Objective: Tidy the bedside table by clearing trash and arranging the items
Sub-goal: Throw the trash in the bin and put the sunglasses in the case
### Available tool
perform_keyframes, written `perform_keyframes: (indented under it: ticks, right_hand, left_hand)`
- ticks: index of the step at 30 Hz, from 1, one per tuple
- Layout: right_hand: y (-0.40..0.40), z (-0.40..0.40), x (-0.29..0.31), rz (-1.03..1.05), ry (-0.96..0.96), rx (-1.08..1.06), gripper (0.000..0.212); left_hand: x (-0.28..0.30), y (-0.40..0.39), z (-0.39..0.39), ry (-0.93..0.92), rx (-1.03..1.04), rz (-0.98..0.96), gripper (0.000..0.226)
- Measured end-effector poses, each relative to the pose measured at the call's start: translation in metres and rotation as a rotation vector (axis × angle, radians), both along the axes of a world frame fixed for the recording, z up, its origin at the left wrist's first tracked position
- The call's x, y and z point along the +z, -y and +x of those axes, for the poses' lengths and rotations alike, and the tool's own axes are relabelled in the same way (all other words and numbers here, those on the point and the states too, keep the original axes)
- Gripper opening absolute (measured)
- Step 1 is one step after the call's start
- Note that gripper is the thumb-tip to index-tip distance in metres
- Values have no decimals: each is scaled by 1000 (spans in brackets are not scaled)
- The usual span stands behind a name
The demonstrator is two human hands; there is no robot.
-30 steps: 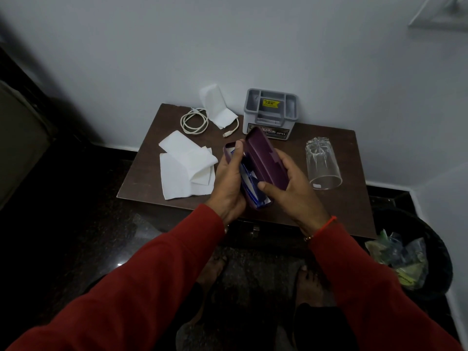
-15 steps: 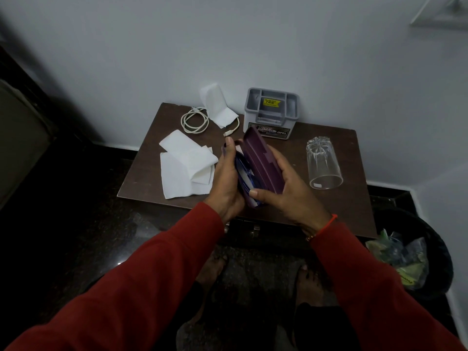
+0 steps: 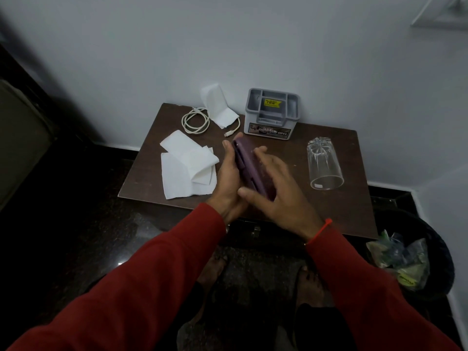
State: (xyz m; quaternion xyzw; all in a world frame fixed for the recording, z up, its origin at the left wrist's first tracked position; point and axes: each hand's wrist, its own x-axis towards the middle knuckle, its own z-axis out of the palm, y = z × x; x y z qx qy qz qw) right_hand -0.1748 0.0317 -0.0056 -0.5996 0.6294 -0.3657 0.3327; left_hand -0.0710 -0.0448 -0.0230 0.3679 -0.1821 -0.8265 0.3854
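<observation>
Presently, the purple case [image 3: 249, 168] was held above the middle of the bedside table [image 3: 339, 211], pressed between both hands. The left hand [image 3: 229, 183] cupped its underside with fingers wrapped along the edge; the right hand [image 3: 278, 188] lay flat over the lid, palm bearing down. The lid appeared seated, though a latch could not be confirmed. To finish the step well, even pressure along the seam was advisable, then placement beside the grey organiser [image 3: 272, 115] at twelve o'clock. Loose tissues [image 3: 188, 171] lay at nine o'clock, another tissue [image 3: 217, 107] and a coiled cable [image 3: 196, 120] at eleven, an upturned glass [image 3: 324, 163] at three. The bin [image 3: 440, 262] stood at four o'clock.
</observation>
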Motion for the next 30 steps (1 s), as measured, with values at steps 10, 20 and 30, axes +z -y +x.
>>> perform_keyframes:
  ticks: [10,20,30]
  right_hand:
    - [1,-4,-13,-42,-187,-8,82]
    - [5,-5,-16,-90,-123,-5,69]
    - [24,-47,-24,-71,-298,-130,57]
  left_hand:
    - [6,2,-1,91,-18,-50,47]
    - [2,6,-6,194,106,-88,65]
    - [-4,13,0,155,115,-133,49]
